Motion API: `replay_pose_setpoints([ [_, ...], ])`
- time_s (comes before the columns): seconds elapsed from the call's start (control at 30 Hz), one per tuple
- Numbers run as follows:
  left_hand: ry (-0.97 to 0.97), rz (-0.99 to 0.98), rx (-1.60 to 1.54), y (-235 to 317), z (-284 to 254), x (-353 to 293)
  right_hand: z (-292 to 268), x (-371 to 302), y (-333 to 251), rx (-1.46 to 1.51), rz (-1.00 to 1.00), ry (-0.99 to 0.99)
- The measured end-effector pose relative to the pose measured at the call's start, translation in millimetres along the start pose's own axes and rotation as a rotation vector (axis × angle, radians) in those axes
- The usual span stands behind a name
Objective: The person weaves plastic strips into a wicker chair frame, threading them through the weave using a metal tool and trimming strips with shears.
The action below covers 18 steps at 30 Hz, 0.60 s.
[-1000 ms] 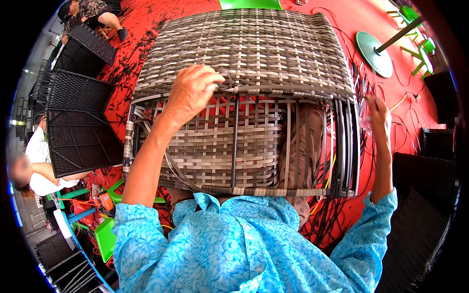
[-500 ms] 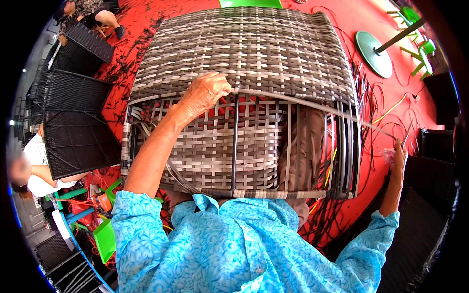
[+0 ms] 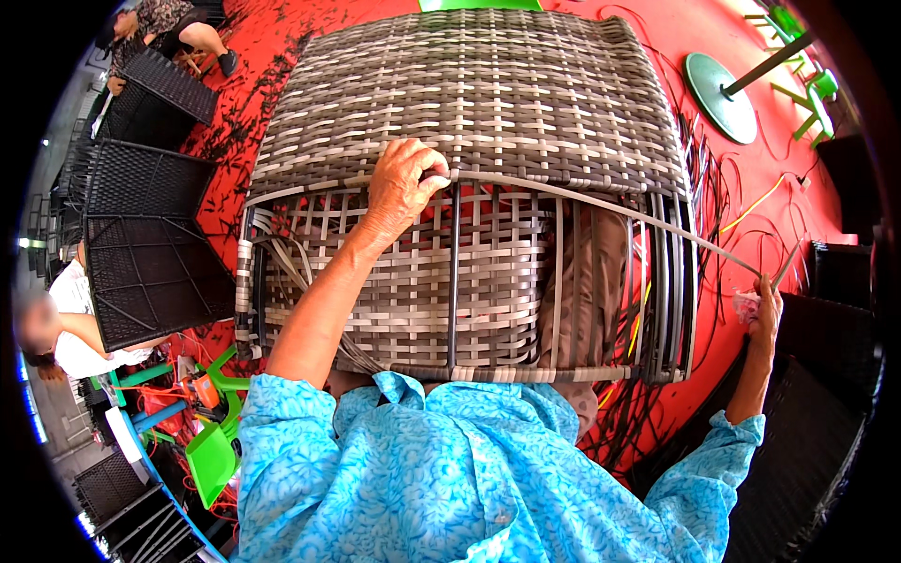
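A woven wicker furniture piece (image 3: pixel 469 103) of grey plastic rattan lies across my lap. Its upper face is closely woven, while the nearer part shows an open frame with a dark metal bar (image 3: pixel 453 281) down the middle. My left hand (image 3: pixel 408 183) is closed, thumb and fingers pinching at the edge of the weave beside the top of that bar. From there a long grey rattan strip (image 3: pixel 648 220) runs rightward over the frame to my right hand (image 3: pixel 765 314). That hand, raised beyond the right side, is closed round the strip, whose end sticks up past the fingers.
Loose strips (image 3: pixel 718 206) hang and lie right of the frame on the red floor (image 3: pixel 657 413). A round green base with a pole (image 3: pixel 721 98) stands far right. Dark wicker pieces (image 3: pixel 150 244) are at left, near two other people. A green plastic chair (image 3: pixel 214 460) is lower left.
My left hand has shifted slightly right, its fingers still at the weave's edge. The strip, blurred before, now shows sharply. My right hand stays in nearly the same place.
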State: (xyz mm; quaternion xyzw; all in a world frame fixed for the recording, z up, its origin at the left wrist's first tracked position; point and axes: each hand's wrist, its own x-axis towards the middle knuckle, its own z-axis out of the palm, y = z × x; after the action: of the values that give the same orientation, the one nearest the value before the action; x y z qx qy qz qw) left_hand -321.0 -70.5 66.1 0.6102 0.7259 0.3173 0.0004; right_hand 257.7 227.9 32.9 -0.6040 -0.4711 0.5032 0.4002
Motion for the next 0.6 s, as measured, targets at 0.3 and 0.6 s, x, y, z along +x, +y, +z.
replay_pose_setpoints([
  [0.3,0.160,-0.641,-0.822,42.5,29.4,-48.4,0.2,-38.6,21.1,-0.051,0.118,-0.106],
  [0.6,0.262,-1.244,-1.801,8.4,49.8,-54.3,27.7,-73.0,62.8,-0.155,0.093,-0.115],
])
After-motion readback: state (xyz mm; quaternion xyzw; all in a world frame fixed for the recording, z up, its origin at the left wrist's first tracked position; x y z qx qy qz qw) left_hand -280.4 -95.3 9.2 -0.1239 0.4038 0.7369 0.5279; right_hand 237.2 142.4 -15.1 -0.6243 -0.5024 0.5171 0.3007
